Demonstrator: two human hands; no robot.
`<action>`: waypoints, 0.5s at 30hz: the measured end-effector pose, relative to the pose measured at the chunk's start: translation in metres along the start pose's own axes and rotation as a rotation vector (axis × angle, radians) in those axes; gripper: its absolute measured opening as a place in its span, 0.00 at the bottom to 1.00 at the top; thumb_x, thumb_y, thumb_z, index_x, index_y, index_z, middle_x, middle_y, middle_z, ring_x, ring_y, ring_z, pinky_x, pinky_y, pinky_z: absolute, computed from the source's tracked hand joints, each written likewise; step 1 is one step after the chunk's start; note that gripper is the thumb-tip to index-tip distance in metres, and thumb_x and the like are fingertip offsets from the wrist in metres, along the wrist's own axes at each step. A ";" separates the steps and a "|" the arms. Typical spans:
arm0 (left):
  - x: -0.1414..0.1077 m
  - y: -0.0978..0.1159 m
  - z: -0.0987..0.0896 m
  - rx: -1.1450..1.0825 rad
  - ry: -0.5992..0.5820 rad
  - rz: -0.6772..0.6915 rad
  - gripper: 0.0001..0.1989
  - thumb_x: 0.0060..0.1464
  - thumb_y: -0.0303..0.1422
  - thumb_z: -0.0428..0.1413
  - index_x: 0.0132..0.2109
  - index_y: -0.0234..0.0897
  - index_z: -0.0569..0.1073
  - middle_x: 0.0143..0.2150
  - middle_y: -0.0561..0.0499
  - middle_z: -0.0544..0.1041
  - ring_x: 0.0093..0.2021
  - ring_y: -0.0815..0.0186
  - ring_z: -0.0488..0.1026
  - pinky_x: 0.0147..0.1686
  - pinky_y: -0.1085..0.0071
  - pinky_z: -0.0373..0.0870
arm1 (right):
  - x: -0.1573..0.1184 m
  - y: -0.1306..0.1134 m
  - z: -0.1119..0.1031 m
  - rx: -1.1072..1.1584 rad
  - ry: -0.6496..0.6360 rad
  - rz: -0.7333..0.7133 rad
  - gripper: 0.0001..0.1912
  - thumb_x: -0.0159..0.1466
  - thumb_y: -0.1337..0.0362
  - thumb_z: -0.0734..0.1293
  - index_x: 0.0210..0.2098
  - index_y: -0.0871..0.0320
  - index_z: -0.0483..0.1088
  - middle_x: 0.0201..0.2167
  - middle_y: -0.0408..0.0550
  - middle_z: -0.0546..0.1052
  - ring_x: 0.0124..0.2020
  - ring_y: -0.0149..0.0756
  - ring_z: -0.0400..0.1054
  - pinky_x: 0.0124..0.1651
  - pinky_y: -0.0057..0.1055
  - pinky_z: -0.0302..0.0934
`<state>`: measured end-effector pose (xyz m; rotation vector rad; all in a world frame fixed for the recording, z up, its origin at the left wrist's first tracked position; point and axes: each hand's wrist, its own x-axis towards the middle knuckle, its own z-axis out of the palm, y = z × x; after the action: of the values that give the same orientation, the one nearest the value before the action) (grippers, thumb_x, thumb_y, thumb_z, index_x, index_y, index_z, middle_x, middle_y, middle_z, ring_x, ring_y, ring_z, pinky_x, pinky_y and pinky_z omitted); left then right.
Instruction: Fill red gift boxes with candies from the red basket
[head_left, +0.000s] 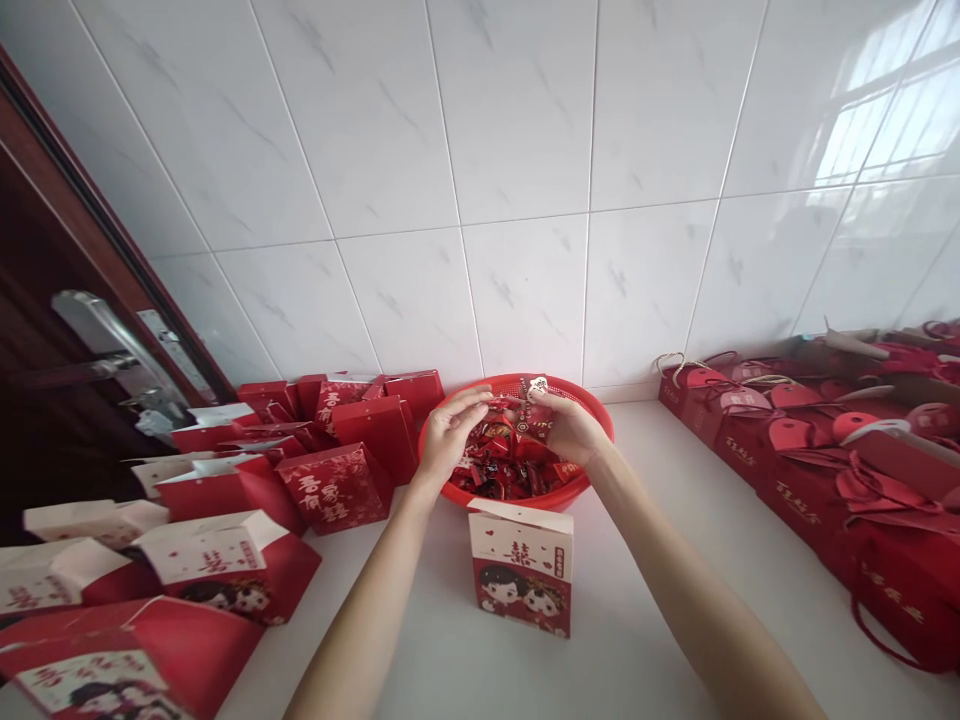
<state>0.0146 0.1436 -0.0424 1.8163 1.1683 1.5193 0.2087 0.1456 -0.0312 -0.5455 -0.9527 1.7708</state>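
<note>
A red plastic basket (599, 410) holding many red-wrapped sweets (502, 470) stands against the tiled wall. Over its left side is my left hand (454, 430), fingers closed in a pinch on a small red wrapper (501, 402). My right hand (566, 425) is over the basket's right side, its fingers closed on a red packet (534, 412) with a white figure at its top. In front of the basket a red and cream box (521, 570) printed with two cartoon faces stands upright on the white table; its inside is hidden.
Several red and cream boxes (221, 570) and red bags (375, 430) crowd the left side. Rows of red gift bags (795, 490) with cords line the right. A dark door with a metal handle (112, 340) is at the far left, beside the tiled wall (525, 150).
</note>
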 end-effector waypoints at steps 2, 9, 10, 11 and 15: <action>-0.003 0.003 0.000 0.005 -0.060 0.042 0.22 0.52 0.50 0.58 0.45 0.38 0.81 0.60 0.44 0.76 0.59 0.54 0.72 0.54 0.63 0.72 | 0.000 0.000 0.000 0.002 0.004 0.000 0.13 0.48 0.59 0.78 0.30 0.55 0.74 0.31 0.47 0.81 0.41 0.46 0.77 0.42 0.38 0.71; -0.007 0.006 0.002 0.091 -0.124 0.111 0.14 0.51 0.42 0.62 0.42 0.40 0.83 0.58 0.46 0.77 0.60 0.52 0.72 0.61 0.58 0.67 | -0.003 -0.001 0.002 -0.059 -0.046 -0.032 0.14 0.50 0.60 0.78 0.33 0.55 0.77 0.34 0.46 0.82 0.41 0.44 0.77 0.44 0.38 0.71; -0.007 0.005 0.003 0.104 -0.126 0.109 0.13 0.52 0.41 0.62 0.42 0.40 0.83 0.56 0.46 0.79 0.58 0.53 0.73 0.60 0.58 0.68 | -0.003 0.000 0.002 -0.056 -0.042 -0.038 0.14 0.50 0.60 0.79 0.33 0.56 0.77 0.34 0.46 0.82 0.42 0.44 0.77 0.45 0.38 0.71; -0.007 0.005 0.003 0.106 -0.125 0.106 0.13 0.52 0.40 0.62 0.42 0.40 0.83 0.54 0.45 0.80 0.57 0.53 0.75 0.59 0.58 0.69 | -0.003 0.001 0.002 -0.053 -0.035 -0.040 0.13 0.50 0.60 0.79 0.33 0.56 0.77 0.34 0.46 0.82 0.42 0.44 0.77 0.45 0.37 0.71; -0.005 0.001 0.003 -0.005 -0.104 0.075 0.19 0.51 0.41 0.63 0.48 0.38 0.81 0.52 0.44 0.81 0.52 0.54 0.78 0.53 0.59 0.74 | 0.000 0.004 0.000 -0.023 0.017 -0.073 0.13 0.49 0.61 0.79 0.32 0.57 0.78 0.35 0.47 0.83 0.41 0.43 0.77 0.44 0.36 0.71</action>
<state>0.0177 0.1393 -0.0452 1.9310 1.0579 1.4482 0.2066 0.1449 -0.0348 -0.5334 -0.9705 1.6894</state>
